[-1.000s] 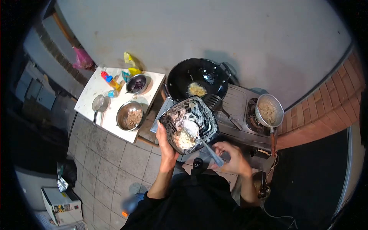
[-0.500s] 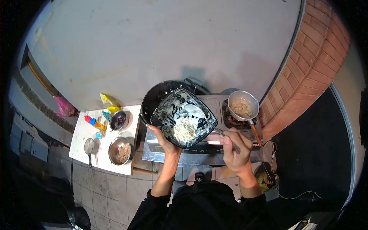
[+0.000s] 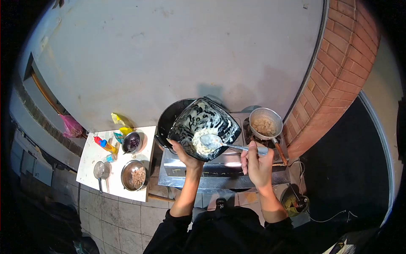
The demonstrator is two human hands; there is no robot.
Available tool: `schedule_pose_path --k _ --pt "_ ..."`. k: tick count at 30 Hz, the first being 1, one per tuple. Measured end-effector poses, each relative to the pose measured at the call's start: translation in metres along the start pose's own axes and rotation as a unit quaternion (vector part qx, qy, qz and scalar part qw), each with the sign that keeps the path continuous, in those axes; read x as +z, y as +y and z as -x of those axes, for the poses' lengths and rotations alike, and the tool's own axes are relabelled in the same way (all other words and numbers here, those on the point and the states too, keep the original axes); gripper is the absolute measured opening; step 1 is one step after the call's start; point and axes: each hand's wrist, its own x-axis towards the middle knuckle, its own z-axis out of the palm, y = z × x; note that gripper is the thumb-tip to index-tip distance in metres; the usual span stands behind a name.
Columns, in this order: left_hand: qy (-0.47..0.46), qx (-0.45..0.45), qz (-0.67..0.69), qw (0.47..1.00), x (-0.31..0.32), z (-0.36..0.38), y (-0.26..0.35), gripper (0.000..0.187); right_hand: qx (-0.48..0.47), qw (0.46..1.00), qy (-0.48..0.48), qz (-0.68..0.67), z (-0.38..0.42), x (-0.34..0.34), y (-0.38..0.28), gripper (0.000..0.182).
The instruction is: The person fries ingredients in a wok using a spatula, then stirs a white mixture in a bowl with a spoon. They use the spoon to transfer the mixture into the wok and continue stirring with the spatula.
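A square black bowl [image 3: 228,125] is tilted up in front of me, its inside smeared with a white, creamy mixture [image 3: 201,146]. My left hand [image 3: 186,158] grips the bowl by its near left edge, thumb on the rim and the other fingers hidden beneath. In my right hand [image 3: 259,165] is a large metal spoon [image 3: 211,141], held by its handle. The white-coated spoon head is over the lump of mixture; whether it touches cannot be made out. Behind the bowl stands a big black pot [image 3: 169,118], partly covered by it.
A saucepan [image 3: 265,111] with pale chunks in liquid sits on the stove [image 3: 194,180] at right, handle toward me. The white table [image 3: 95,146] at left carries a metal bowl of meat-like pieces [image 3: 137,177], a dark bowl [image 3: 133,142], a strainer [image 3: 100,170] and bottles [image 3: 108,146]. A brick pillar [image 3: 334,76] rises at right.
The spoon has swung from the bowl's right side to above the mixture, with its head now in full view. My right hand has turned with it. The left hand still holds the bowl.
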Motion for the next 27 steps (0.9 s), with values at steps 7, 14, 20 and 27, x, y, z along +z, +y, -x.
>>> schedule_pose_path --k 7,14,20,27 --pt "0.032 0.027 -0.007 0.999 0.000 0.002 -0.002 0.071 -0.042 0.998 0.006 0.041 -0.002 0.002 -0.002 0.036" --pt "0.060 0.025 -0.014 0.998 -0.006 0.001 -0.005 0.070 -0.036 0.995 0.007 0.089 0.003 0.001 -0.019 0.038" --pt "0.051 0.063 -0.021 0.997 -0.021 0.002 -0.012 0.069 -0.066 0.983 -0.042 0.165 -0.001 0.000 0.011 0.040" --pt "0.045 0.027 -0.034 0.998 -0.018 0.003 -0.008 0.066 -0.052 0.979 -0.066 0.184 0.009 0.000 -0.003 0.037"
